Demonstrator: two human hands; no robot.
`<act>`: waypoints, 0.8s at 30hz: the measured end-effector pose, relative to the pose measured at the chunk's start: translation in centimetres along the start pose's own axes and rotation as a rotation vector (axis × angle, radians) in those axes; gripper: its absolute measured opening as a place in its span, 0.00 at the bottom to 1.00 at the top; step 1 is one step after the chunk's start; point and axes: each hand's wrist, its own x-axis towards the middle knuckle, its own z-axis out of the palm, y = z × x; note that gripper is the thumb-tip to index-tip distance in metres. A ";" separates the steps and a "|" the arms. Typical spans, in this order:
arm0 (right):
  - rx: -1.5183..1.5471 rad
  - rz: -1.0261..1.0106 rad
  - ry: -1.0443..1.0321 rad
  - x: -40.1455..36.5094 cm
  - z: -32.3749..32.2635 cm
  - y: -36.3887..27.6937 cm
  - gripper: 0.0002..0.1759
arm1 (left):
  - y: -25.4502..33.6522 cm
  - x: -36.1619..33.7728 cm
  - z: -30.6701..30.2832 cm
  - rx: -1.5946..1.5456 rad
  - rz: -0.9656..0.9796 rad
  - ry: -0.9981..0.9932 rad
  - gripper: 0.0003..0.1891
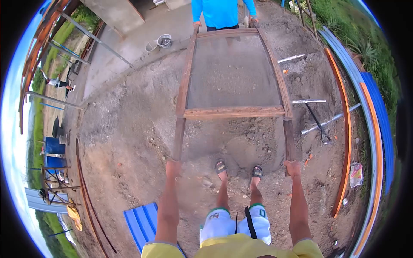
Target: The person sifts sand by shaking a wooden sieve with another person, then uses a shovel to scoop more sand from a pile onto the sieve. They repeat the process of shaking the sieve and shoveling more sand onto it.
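Observation:
A large wooden-framed sand sieve (pixel 234 112) stretches out in front of me, its fine mesh dusted with grey sand. My left hand (pixel 173 167) is closed round the end of its left handle, and my right hand (pixel 293 168) grips the right handle near its end. At the far side a person in a blue shirt (pixel 220 13) holds the opposite handles with both hands. Loose sand and small stones (pixel 241 137) lie on the ground under the frame, partly hidden by it.
Two buckets (pixel 164 41) stand at the back left by a concrete floor. On the right are a shovel (pixel 320 124), metal bars (pixel 309 101), an orange beam (pixel 344 129) and blue roofing sheets (pixel 378 129). A blue corrugated sheet (pixel 142 223) lies near my left side.

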 end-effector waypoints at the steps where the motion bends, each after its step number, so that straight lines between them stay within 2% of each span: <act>1: -0.057 -0.030 0.015 0.3 -1.5 -1.7 0.29 | 1.6 0.4 -1.3 0.026 0.004 -0.007 0.23; 3: -0.119 -0.053 0.057 0.4 -3.0 -2.6 0.29 | 2.1 0.6 -1.3 0.014 0.006 0.009 0.22; 5: -0.130 -0.003 0.079 -1.7 -2.7 0.0 0.29 | -2.6 -0.5 2.2 -0.020 -0.018 0.039 0.21; 7: -0.102 0.106 0.011 -4.1 0.5 6.7 0.33 | -11.1 -3.1 7.5 -0.014 -0.035 0.002 0.23; 8: -0.093 0.191 -0.013 -5.7 1.9 10.0 0.35 | -14.9 -4.9 9.4 0.053 -0.111 -0.075 0.23; 9: 0.006 0.132 0.023 -6.1 4.8 16.3 0.29 | -18.4 -6.8 11.1 0.124 -0.181 -0.157 0.24; 10: 0.054 0.138 -0.025 -8.1 5.0 18.8 0.25 | -22.5 -8.5 13.2 -0.002 -0.130 -0.126 0.19; 12: 0.188 0.217 -0.154 -11.8 4.2 20.3 0.22 | -22.7 -13.7 11.7 -0.098 -0.217 -0.227 0.14; 14: 0.172 0.252 -0.165 -12.4 5.1 21.7 0.20 | -24.7 -14.7 12.2 -0.056 -0.231 -0.143 0.12; 15: 0.170 0.255 -0.158 -11.3 5.3 21.9 0.19 | -25.3 -13.4 13.7 -0.050 -0.225 -0.095 0.11; 17: 0.244 0.178 -0.130 -8.8 4.6 17.4 0.19 | -27.0 -7.2 16.2 -0.301 -0.211 -0.070 0.13; 18: 0.111 0.254 -0.167 -6.8 3.6 13.1 0.21 | -16.5 -7.5 9.7 0.015 -0.198 -0.229 0.17; 19: 0.078 0.116 -0.051 -3.5 5.4 12.7 0.26 | -13.9 -4.3 8.8 0.034 -0.116 -0.112 0.22; 20: 0.010 0.092 -0.007 -3.1 3.7 7.2 0.30 | -13.6 0.4 9.1 0.004 -0.064 -0.049 0.24; 21: -0.011 0.050 0.083 -1.3 3.7 4.8 0.32 | -2.2 -3.8 1.5 -0.016 -0.101 0.000 0.27; 22: -0.028 0.011 0.119 -0.2 3.0 2.5 0.31 | 0.9 -2.7 -1.3 0.060 -0.027 -0.033 0.28; 24: -0.123 0.042 -0.021 0.4 -0.2 -1.5 0.33 | 3.4 -1.6 -3.3 0.013 0.021 0.011 0.24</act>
